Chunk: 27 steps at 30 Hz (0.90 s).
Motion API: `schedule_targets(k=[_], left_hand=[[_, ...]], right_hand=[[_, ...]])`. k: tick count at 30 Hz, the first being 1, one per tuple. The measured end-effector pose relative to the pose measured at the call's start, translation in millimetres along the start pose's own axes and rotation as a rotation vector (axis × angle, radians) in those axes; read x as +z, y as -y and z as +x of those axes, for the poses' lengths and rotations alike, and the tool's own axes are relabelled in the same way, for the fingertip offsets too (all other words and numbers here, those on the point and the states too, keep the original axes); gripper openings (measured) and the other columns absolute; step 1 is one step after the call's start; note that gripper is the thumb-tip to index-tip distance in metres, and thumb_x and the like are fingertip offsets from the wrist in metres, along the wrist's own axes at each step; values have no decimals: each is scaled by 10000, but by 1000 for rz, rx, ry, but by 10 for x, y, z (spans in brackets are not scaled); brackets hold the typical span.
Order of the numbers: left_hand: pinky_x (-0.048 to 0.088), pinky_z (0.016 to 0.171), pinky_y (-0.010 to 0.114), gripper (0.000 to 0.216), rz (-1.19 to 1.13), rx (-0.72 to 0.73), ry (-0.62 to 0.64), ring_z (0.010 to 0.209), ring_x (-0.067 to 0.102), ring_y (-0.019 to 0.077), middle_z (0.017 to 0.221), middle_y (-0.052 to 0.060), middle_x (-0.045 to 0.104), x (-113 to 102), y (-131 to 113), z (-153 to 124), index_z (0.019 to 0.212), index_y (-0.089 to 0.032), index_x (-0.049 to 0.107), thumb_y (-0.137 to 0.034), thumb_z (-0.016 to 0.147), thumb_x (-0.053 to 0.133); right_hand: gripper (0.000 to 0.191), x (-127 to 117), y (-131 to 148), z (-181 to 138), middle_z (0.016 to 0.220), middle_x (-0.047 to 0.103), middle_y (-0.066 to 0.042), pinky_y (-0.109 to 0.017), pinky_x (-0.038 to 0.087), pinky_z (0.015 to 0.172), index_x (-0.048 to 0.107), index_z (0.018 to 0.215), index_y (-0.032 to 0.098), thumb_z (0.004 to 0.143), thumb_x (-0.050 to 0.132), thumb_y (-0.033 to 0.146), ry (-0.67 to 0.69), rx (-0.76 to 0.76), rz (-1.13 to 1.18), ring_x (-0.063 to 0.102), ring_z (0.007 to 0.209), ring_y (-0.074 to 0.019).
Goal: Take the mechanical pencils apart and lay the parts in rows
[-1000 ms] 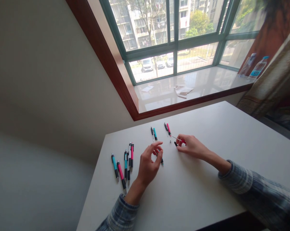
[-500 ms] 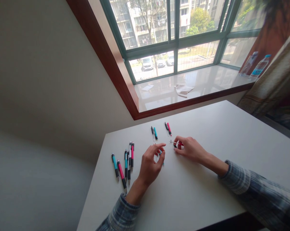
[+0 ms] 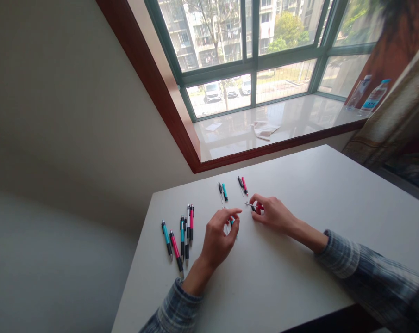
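Note:
My right hand (image 3: 274, 213) is low over the white table, with thumb and fingers closed around a pink pen barrel (image 3: 261, 207). A thin refill (image 3: 250, 204) points left from these fingers, and a small black part (image 3: 253, 208) sits by the fingertips. To its left is my left hand (image 3: 220, 231), index finger and thumb apart. Behind that hand a teal pen piece (image 3: 232, 222) shows through the finger gap, partly hidden; whether it is touched I cannot tell. Farther back lie a teal barrel (image 3: 225, 192) and a pink barrel (image 3: 244, 185), each beside black pen parts.
On the left of the table (image 3: 299, 180) lie several whole pens, among them a teal pen (image 3: 166, 239) and a pink pen (image 3: 176, 252). Beyond the table's far edge is a window sill (image 3: 230, 143) with a cloth (image 3: 265, 130) and plastic bottles (image 3: 374, 98).
My left hand has shifted very slightly to the right. The right hand has barely moved and keeps the pink barrel. The pens on the table lie as before.

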<state>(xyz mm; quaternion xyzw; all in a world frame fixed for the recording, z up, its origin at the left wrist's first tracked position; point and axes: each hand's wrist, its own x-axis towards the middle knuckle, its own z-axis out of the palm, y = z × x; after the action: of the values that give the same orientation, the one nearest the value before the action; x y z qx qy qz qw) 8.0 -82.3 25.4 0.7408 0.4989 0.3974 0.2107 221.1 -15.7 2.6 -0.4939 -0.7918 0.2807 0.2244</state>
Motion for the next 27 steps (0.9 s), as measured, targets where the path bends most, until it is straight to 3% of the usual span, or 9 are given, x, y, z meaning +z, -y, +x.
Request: schedule_targets(k=[27], left_hand=[[508, 826, 337, 261, -4, -17, 18, 877, 621, 182, 985, 36, 697, -4, 6, -1, 1225, -251, 673, -208, 978, 598]], right_hand=[[193, 49, 21, 45, 770, 715, 33, -285, 422, 704, 631, 1060, 246, 888, 676, 322, -48, -51, 55, 604, 660, -158]])
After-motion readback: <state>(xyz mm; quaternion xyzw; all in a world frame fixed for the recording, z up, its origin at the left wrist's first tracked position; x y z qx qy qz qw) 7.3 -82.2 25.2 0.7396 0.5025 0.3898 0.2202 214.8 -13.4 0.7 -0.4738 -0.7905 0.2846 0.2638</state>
